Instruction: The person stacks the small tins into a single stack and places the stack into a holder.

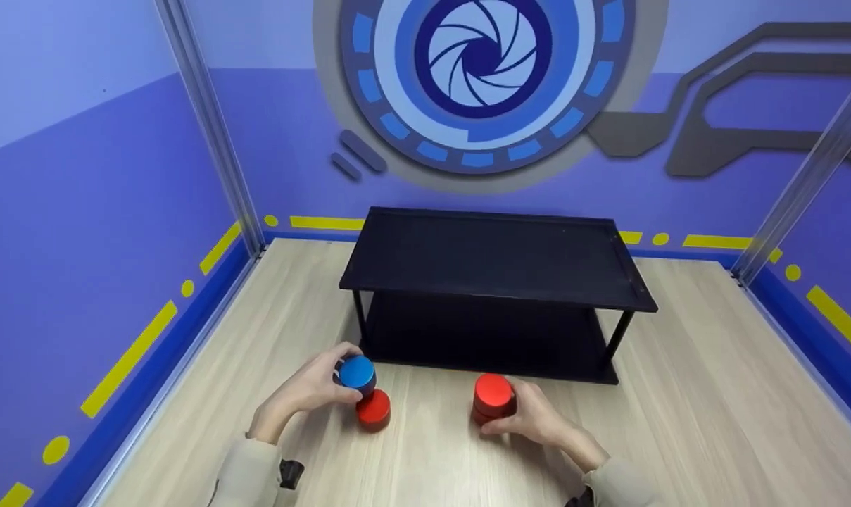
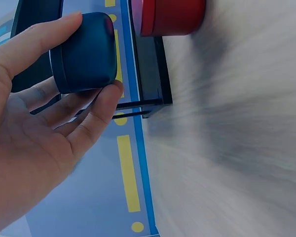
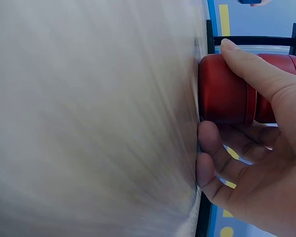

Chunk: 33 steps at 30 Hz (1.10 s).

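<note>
Off the table, my left hand (image 1: pixel 318 380) grips a blue round tin (image 1: pixel 357 373) between thumb and fingers. In the left wrist view the thumb lies on one side of the blue tin (image 2: pixel 89 54) and the fingertips on the other. Just in front of it a single red tin (image 1: pixel 374 412) stands on the table. To the right, my right hand (image 1: pixel 534 417) holds two red tins (image 1: pixel 493 393), one stacked on the other. The right wrist view shows the thumb tip on the lower red tin (image 3: pixel 222 94), close against the tabletop, and the upper red tin (image 3: pixel 281 62) partly behind the thumb.
A black two-level rack (image 1: pixel 495 257) stands behind both hands, its lower shelf near the tins. Blue printed walls (image 1: pixel 101 232) with metal corner posts (image 1: pixel 214 120) enclose the wooden table (image 1: pixel 707 394) at the back and sides.
</note>
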Tool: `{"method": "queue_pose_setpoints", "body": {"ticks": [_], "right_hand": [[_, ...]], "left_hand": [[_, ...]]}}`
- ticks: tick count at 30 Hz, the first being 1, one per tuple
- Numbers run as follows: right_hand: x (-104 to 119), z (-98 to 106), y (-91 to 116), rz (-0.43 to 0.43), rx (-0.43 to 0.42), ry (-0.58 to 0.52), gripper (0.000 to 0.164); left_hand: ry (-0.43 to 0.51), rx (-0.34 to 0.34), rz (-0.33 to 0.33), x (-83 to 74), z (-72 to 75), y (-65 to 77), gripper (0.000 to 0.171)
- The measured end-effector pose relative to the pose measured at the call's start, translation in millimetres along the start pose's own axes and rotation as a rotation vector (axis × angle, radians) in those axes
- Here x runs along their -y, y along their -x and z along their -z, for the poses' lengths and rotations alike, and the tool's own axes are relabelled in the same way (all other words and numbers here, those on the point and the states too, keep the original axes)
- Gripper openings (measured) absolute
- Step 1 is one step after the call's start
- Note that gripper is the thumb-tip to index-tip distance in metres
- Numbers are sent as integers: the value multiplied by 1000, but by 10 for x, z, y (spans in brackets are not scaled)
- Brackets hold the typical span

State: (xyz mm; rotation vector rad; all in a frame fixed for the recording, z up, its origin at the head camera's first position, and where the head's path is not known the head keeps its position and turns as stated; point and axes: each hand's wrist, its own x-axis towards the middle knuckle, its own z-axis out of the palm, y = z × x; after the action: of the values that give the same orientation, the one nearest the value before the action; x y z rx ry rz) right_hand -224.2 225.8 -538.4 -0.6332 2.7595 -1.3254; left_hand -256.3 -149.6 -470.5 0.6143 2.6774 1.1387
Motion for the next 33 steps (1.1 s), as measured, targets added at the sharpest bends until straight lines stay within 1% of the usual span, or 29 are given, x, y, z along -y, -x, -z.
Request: {"method": "queue_pose_setpoints", "body": {"ticks": [7,12,15,21,28,33], "right_hand": [[-20,-4,0,-7,9,-6,71],[-30,-23,13,8,8,5,69],[-29,-18,12,5,10,7,70],[-11,1,-7,-11,17,0,71],[-2,6,-7,-15,8,-3,72],[2,0,1,-18,13,-5,72]], "left_hand": [[11,-16,-5,-47,-33,-21,55],[24,-22,-28,-71,-60,-40,54],[12,-22,-43,-96,-83,-68,54],[-20,-21,-88,-179,-136,-147,54],[11,5,-175,-298,-208,-241,52],[7,13,-201,-388,-271,-289,53]]}}
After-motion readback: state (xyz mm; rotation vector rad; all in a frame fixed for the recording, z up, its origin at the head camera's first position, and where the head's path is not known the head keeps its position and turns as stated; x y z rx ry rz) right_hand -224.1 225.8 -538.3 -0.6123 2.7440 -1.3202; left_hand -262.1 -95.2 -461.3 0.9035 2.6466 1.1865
